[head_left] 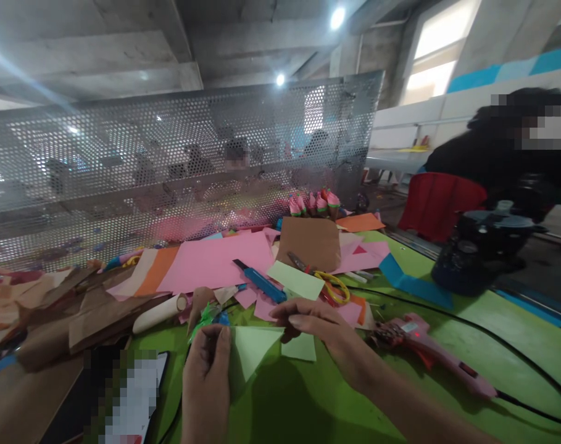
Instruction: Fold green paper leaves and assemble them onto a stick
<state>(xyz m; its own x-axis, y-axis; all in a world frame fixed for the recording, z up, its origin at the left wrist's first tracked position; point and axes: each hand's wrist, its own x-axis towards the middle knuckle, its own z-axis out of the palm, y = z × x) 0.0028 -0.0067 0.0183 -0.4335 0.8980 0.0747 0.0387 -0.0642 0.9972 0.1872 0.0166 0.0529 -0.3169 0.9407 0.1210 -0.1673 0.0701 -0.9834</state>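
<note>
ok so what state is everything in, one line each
Left hand: pinching pale green paper
Right hand: near paper's tip, grip unclear
Glue gun: lying down, red light on
Scissors: partly covered, open or shut unclear
Red chair: occupied
Ceiling light: on

The left hand pinches a pale green paper triangle by its left corner; the right hand is at its right corner. Beyond them lie a blue utility knife and yellow-handled scissors. A pink glue gun rests on the green table, right of the hands.
</note>
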